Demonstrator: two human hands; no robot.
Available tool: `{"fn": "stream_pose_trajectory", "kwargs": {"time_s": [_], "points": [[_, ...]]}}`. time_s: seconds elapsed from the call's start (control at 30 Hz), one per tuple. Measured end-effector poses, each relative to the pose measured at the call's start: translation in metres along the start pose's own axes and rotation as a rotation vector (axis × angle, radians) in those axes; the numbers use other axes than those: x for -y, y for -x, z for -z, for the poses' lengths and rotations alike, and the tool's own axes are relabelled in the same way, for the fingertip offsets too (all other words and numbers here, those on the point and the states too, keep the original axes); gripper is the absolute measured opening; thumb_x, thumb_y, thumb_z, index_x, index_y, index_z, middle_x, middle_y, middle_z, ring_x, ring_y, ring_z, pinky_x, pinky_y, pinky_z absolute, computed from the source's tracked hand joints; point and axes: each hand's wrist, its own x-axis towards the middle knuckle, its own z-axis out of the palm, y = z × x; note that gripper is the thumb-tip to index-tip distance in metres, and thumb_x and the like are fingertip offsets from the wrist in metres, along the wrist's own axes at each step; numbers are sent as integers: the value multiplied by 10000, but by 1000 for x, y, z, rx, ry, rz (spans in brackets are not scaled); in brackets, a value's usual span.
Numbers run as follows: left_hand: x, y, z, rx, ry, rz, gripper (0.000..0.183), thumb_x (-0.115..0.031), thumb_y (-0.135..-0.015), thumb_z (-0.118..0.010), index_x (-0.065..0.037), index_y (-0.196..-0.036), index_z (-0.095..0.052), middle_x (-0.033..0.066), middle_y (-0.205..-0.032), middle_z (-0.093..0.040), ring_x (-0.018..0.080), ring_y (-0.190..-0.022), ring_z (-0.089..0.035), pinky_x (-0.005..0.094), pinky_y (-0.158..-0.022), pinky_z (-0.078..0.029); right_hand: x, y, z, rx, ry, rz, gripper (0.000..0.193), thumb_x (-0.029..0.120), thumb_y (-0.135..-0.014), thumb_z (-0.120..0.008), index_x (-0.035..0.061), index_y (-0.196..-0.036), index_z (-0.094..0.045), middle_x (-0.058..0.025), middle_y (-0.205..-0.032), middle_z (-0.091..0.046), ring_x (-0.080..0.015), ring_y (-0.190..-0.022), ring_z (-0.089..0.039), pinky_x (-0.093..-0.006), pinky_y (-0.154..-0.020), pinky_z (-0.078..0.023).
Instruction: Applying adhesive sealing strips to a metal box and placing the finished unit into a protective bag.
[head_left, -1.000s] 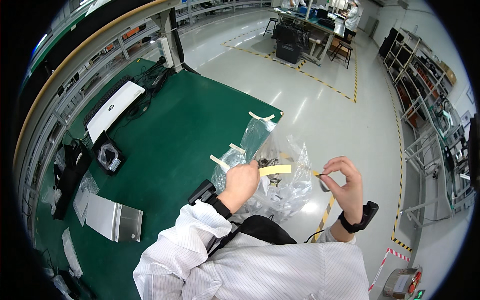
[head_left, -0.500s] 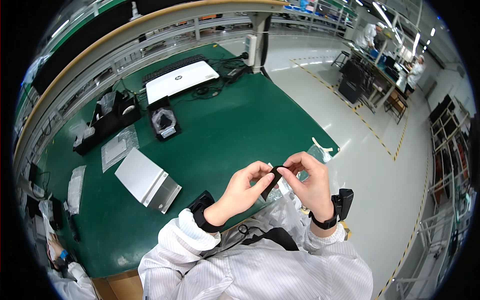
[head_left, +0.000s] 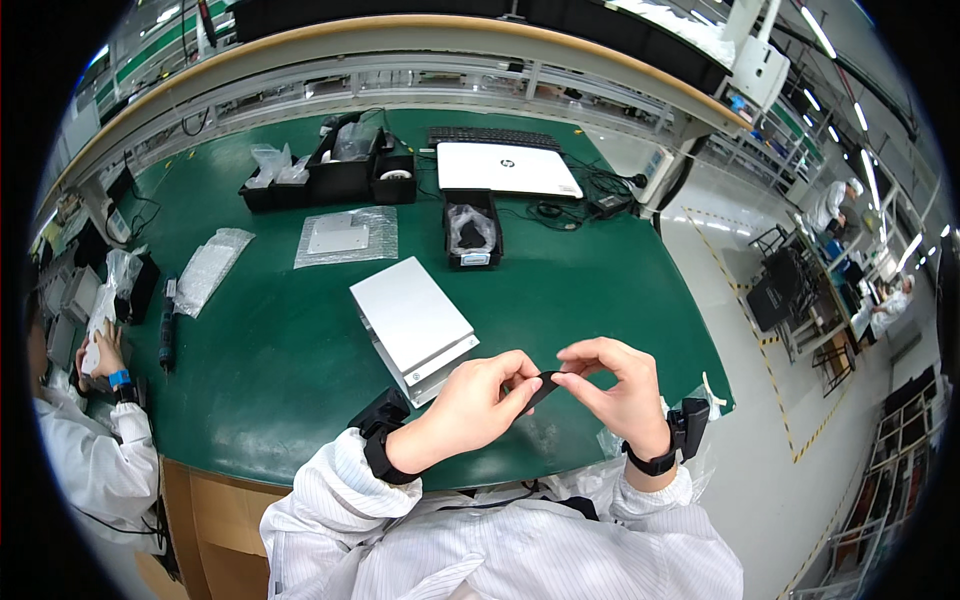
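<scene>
My left hand (head_left: 478, 403) and my right hand (head_left: 613, 381) meet above the near edge of the green table (head_left: 280, 340). Between their fingertips they pinch a small flat black strip (head_left: 540, 388), each hand gripping one end. Both wrists carry black bands with small devices. A silver metal box (head_left: 413, 324) lies on the table just beyond my left hand. Clear plastic bags (head_left: 640, 440) show under my right wrist at the table's edge.
A closed white laptop (head_left: 508, 168) and a keyboard lie at the back. Black trays (head_left: 330, 172), a small black box (head_left: 470, 230) and bubble-wrap sheets (head_left: 345, 236) sit mid-table. Another person in white (head_left: 85, 440) works at the left. Grey floor with yellow lines lies right.
My view has swung left from the floor and plastic bags back over the table. The hands, apart with a yellow strip a second ago, now hold the black strip together.
</scene>
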Motion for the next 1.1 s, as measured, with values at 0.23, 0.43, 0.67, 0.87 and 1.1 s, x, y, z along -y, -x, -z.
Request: {"fn": "stream_pose_trajectory", "kwargs": {"time_s": [0.23, 0.43, 0.67, 0.87, 1.1], "points": [[11, 51, 42, 212, 393, 63, 463, -149, -1006, -526, -78, -1440, -381, 124, -1054, -693, 163, -879, -673, 293, -793, -533, 21, -42, -9, 179, -50, -31, 100, -50, -770, -766, -7, -848, -719, -85, -796, -712, -143, -682, -681, -239, -608, -543], [52, 92, 97, -44, 77, 180, 217, -189, -955, -586, -19, -1091, -586, 111, -836, -719, 213, -775, -712, 352, -686, -545, -41, -112, -3, 111, -219, -275, 52, -22, -869, -700, -46, -914, -688, -63, -806, -696, -99, -668, -657, -214, -621, -548], [145, 72, 150, -311, -1035, 213, 85, -111, -825, -621, -35, -787, -631, 124, -737, -646, 314, -746, -653, 418, -663, -536, -107, -153, -127, 622, -366, -603, 127, 20, -879, -694, -64, -974, -687, -76, -828, -708, -121, -701, -682, -249, -639, -571], [166, 34, 184, -347, -928, -26, 146, -28, -779, -608, -2, -922, -589, 132, -803, -626, 305, -797, -636, 389, -704, -545, -121, -145, -188, 709, -692, -789, 125, 9, -877, -687, -36, -991, -711, -62, -856, -725, -86, -683, -663, -228, -612, -535], [197, 25, 147, -389, -70, 167, 525, -14, -787, -693, -31, -1252, -448, 124, -961, -608, 249, -858, -634, 353, -718, -539, -115, -137, -194, 593, -605, -679, 74, 1, -876, -685, -24, -940, -714, -51, -824, -724, -70, -691, -653, -224, -609, -524]]}}
